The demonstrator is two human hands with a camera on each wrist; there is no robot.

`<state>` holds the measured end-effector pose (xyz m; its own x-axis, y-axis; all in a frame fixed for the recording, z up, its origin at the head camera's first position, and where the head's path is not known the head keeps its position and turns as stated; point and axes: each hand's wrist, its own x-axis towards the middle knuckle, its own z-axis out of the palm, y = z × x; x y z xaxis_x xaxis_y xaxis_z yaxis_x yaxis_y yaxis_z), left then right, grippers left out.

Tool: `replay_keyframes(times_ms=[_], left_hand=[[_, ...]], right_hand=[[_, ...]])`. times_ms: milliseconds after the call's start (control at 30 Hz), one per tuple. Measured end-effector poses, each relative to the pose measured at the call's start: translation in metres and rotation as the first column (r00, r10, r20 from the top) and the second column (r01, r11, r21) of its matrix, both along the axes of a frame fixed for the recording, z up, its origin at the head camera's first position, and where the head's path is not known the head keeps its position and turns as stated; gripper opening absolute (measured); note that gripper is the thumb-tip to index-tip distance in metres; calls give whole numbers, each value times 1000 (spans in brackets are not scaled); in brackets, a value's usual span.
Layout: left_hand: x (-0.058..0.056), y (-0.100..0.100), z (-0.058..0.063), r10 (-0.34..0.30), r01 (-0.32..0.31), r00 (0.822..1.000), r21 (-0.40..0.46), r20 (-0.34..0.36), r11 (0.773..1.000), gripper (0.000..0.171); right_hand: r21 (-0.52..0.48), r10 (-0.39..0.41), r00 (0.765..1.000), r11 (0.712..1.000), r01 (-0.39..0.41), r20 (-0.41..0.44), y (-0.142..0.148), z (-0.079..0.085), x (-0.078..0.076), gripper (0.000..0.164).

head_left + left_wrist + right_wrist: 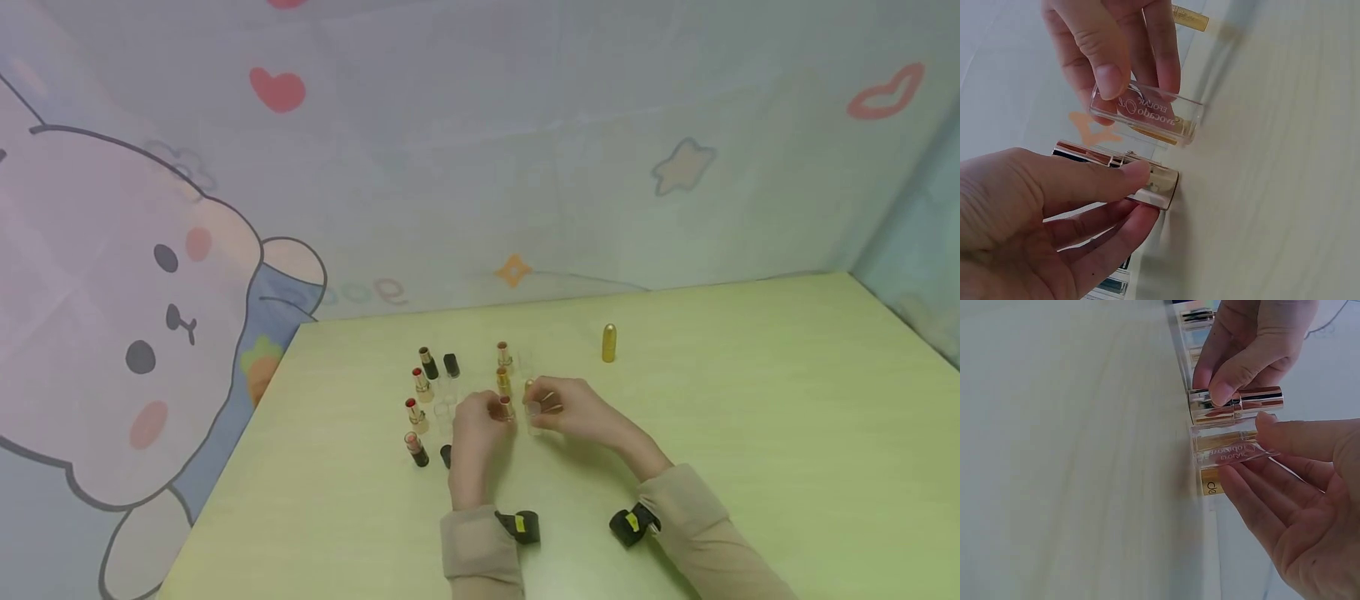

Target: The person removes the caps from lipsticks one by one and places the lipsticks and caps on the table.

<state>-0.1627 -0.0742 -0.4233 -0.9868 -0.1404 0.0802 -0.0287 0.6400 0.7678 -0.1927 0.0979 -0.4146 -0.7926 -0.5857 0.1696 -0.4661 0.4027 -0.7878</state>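
My left hand [478, 429] pinches an uncapped lipstick [1088, 153] between thumb and fingers. Its shiny metallic tube stands upright with its base close to the table. Beside it, my right hand [576, 410] grips a clear lipstick cap [1147, 115] with printed lettering, its lower end near the tabletop. In the right wrist view the cap sits right alongside the lipstick. A gold tube [1212, 481] shows just behind the cap. Beyond my left hand, two more open lipsticks stand in line, a gold one [502, 382] and a red-tipped one [503, 354].
Left of my hands stands a column of several open lipsticks [416, 417], with clear caps [442, 412] and a black cap [451, 364] beside them. A gold bullet-shaped tube [609, 343] stands toward the back right. A printed cloth [465, 167] hangs behind the pale table [750, 417].
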Motion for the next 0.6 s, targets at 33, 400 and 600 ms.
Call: replay_keyframes(times_ms=[33, 400, 600], left_hand=[[0, 0, 0, -1, 1, 1000, 0, 1, 1000, 10], [-1, 1, -1, 2, -2, 1000, -1, 28, 1000, 7], [-1, 2, 0, 10, -10, 999, 4, 54, 1000, 9]], right_hand=[[5, -4, 1000, 1000, 4, -1, 0, 0, 0, 21], [44, -24, 999, 999, 25, -31, 0, -1, 0, 22], [52, -18, 999, 998, 20, -34, 2, -1, 0, 26]])
